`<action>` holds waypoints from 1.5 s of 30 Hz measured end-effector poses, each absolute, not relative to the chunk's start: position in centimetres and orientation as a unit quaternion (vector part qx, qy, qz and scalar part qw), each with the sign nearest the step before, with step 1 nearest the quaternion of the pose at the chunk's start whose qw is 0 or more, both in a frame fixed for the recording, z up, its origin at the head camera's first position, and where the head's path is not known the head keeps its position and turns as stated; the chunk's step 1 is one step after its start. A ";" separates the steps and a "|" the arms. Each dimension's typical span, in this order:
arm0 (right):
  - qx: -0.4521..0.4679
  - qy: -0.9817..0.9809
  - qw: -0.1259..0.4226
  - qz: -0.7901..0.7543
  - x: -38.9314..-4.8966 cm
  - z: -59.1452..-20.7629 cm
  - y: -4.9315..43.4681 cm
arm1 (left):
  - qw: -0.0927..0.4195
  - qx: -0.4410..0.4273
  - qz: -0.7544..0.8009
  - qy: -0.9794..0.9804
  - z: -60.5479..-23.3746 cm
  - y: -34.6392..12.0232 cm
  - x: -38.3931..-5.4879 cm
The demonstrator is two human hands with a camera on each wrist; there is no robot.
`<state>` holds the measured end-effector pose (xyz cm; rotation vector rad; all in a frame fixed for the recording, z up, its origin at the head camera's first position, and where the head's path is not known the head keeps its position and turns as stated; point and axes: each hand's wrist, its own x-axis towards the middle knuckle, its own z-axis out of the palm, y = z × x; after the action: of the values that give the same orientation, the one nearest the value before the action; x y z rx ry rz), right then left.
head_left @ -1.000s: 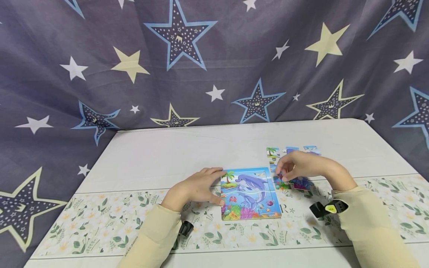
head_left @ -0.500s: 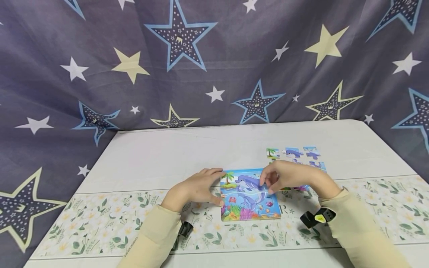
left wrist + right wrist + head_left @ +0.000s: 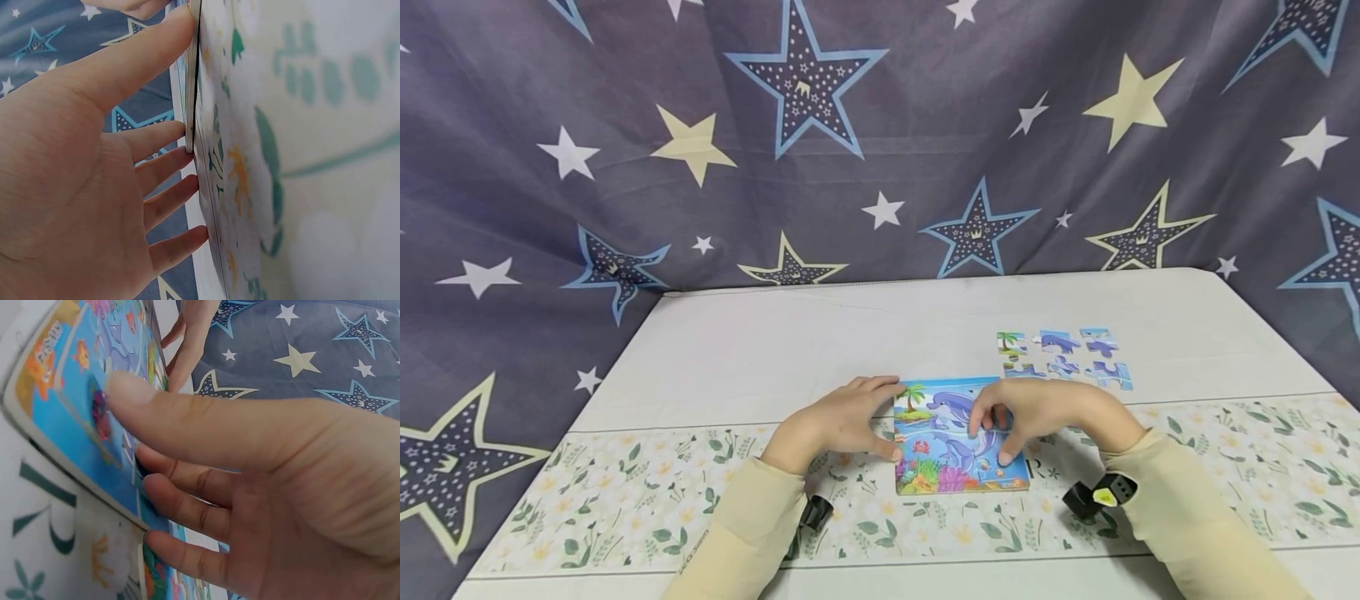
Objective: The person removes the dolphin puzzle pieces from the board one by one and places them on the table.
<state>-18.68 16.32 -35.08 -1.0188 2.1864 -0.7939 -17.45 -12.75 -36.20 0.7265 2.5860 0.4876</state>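
Observation:
A square dolphin puzzle board (image 3: 932, 478) lies flat on the table. At its left side my left hand (image 3: 842, 419) is spread, thumb and forefinger touching the edge; the left wrist view shows the fingers (image 3: 165, 140) fairly straight. Over the board's right part my right hand (image 3: 1037, 410) is bent, with a gap between thumb and forefinger. In the right wrist view my right thumb (image 3: 181, 425) touches near a purple fish (image 3: 100, 415) on the picture. Whether a piece is pinched there I cannot tell. Loose dolphin puzzle pieces (image 3: 1058, 342) lie beyond the right hand.
The loose pieces lie in spaced rows right of the board, the nearest row hidden by the right hand and forearm. A flowered strip (image 3: 647, 500) crosses the white tabletop (image 3: 820, 342). Behind it hangs a star-patterned curtain (image 3: 880, 150).
My right hand has moved left and nearer, from the loose pieces to the board's right part, uncovering the two far rows. My left hand has stayed at the board's left edge.

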 end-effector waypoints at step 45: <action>-0.397 0.824 0.291 -0.280 -18.1 -34.8 15.8 | 0.207 0.259 0.170 0.928 -36.3 -12.6 -17.6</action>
<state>-18.10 15.84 -34.84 -1.0579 2.1981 -0.7454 -17.63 -12.64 -36.35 0.7215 2.5851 0.4724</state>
